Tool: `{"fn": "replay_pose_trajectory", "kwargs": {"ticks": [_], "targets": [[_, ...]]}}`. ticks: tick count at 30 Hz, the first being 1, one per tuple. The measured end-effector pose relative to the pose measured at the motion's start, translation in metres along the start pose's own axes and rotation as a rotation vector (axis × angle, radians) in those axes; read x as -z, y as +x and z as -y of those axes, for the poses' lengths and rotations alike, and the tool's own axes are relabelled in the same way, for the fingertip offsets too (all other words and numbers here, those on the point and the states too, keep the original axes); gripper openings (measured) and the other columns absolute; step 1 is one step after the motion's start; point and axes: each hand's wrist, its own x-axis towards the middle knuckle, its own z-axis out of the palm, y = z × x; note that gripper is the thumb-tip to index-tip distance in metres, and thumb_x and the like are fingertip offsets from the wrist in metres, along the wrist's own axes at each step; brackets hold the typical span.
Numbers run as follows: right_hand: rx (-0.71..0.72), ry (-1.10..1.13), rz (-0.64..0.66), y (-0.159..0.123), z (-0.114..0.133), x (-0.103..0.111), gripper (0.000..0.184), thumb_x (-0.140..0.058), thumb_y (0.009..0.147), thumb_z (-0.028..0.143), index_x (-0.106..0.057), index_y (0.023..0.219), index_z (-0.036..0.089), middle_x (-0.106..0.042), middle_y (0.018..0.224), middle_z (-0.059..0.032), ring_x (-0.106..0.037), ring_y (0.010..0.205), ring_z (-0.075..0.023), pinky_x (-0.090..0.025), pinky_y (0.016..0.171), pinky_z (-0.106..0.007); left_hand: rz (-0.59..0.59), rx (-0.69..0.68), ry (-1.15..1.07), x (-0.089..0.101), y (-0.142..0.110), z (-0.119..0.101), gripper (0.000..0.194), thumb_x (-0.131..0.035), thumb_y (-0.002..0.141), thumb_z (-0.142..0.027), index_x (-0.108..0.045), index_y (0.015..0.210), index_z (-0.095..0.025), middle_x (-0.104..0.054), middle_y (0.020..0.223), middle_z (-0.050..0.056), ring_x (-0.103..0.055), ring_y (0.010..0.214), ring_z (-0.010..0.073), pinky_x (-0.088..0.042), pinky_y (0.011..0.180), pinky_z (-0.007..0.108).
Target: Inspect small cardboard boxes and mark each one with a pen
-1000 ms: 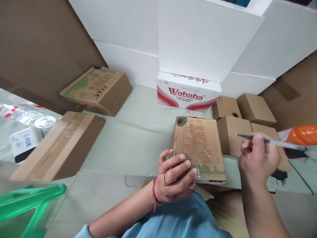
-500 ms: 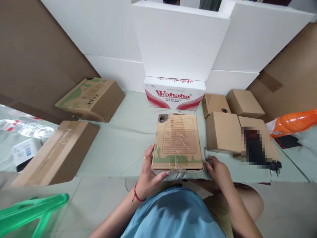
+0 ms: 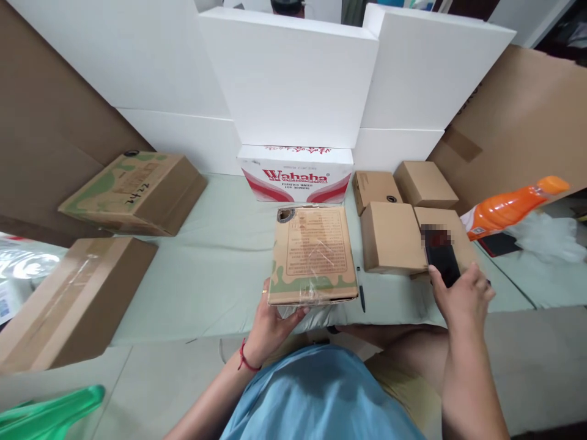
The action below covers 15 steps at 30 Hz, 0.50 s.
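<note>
A taped cardboard box with a green camouflage band and a torn round hole at its far left corner stands in front of me. My left hand grips its near left lower corner, thumb along the front edge and fingers hidden behind the side. On a small plain box at the right lies a black, flat phone-like object, partly blurred out. My right hand has closed round its near end, thumb on the left edge and fingers at the right. A slim dark pen lies beside the camouflage box.
A white-and-red Wahaha carton stands at the back against white panels. Small brown boxes cluster at right, near an orange bottle. At left are a camouflage box and a long taped box. A green stool stands below.
My right hand has left the slim dark pen on the cloth beside the box and moved right to the black phone-like object. My left hand stays on the box. The view has shifted right.
</note>
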Motion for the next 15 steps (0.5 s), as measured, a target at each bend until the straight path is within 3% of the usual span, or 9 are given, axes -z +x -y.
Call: {"fn": "replay_pose_trajectory", "kwargs": {"ticks": [2,6,11,15], "targets": [[-0.052,-0.025,0.093,0.005,-0.002,-0.005,0.109,-0.057,0.091,0.075,-0.041,0.157,-0.01,-0.054,0.147,-0.0455,-0.052,0.137,-0.0571,-0.041,0.111,-0.066,-0.007,0.01,-0.028,-0.006,0.0,-0.001,0.049,-0.079,0.093,-0.051,-0.072,0.131,-0.022,-0.069,0.136,0.015,-0.067,0.13,0.0373,-0.058,0.11,0.055],[-0.05,-0.081,0.157,0.022,0.004,-0.002,0.106,-0.068,0.082,0.076,-0.05,0.147,-0.006,-0.059,0.138,-0.0446,-0.056,0.131,-0.0558,-0.043,0.109,-0.064,-0.016,0.016,-0.047,-0.015,-0.001,-0.003,0.055,-0.08,0.093,-0.05,-0.066,0.139,-0.024,-0.067,0.142,0.016,-0.064,0.136,0.0394,-0.056,0.113,0.059],[-0.115,-0.022,0.354,0.039,0.002,0.006,0.099,-0.075,0.069,0.076,-0.063,0.131,-0.001,-0.067,0.121,-0.0369,-0.059,0.129,-0.0527,-0.05,0.106,-0.059,-0.003,0.0,-0.054,-0.014,-0.001,-0.004,0.065,-0.076,0.095,-0.048,-0.056,0.151,-0.023,-0.062,0.15,0.018,-0.06,0.143,0.04,-0.052,0.117,0.061],[-0.132,0.081,0.307,0.03,-0.004,0.008,0.097,-0.075,0.066,0.076,-0.066,0.128,0.002,-0.068,0.119,-0.035,-0.053,0.138,-0.0534,-0.051,0.107,-0.059,0.043,-0.011,-0.042,-0.009,-0.001,-0.004,0.068,-0.073,0.097,-0.042,-0.048,0.158,-0.025,-0.06,0.153,0.017,-0.06,0.142,0.0375,-0.055,0.114,0.056]]}}
